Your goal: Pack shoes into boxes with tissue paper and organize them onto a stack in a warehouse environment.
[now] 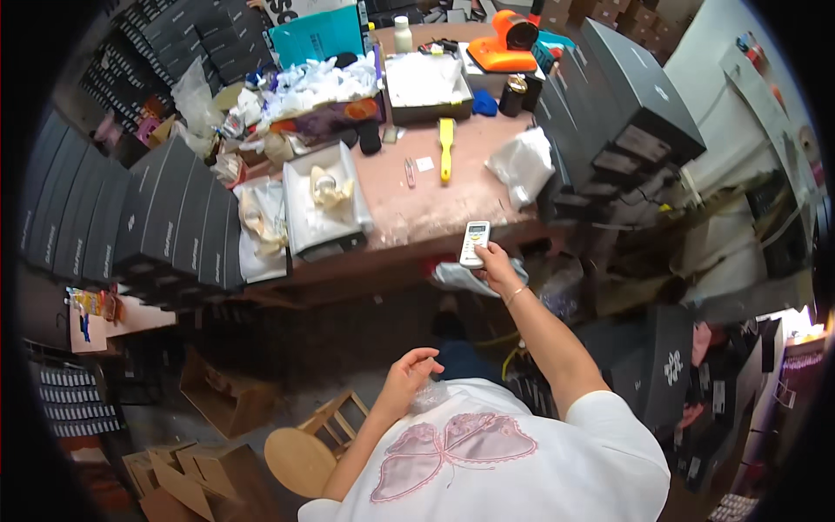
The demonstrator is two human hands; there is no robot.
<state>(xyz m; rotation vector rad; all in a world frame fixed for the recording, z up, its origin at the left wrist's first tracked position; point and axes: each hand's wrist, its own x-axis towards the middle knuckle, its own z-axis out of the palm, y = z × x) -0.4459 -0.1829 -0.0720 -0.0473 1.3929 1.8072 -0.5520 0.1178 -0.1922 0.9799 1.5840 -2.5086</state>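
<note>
My right hand (498, 267) is stretched forward and grips a white remote control (474, 244) at the front edge of the pinkish worktable (417, 209). A thin bracelet sits on that wrist. My left hand (406, 377) hangs low near my waist, fingers loosely curled and apart, holding nothing, just above my white shirt with a pink butterfly print (461, 444).
On the table lie a yellow tool (446, 148), a grey tray with pale pieces (323, 200), an open box (428, 84), an orange machine (507, 43) and a crumpled plastic bag (524, 163). Stacked black boxes (130, 217) flank both sides. A round wooden stool (300, 459) stands below left.
</note>
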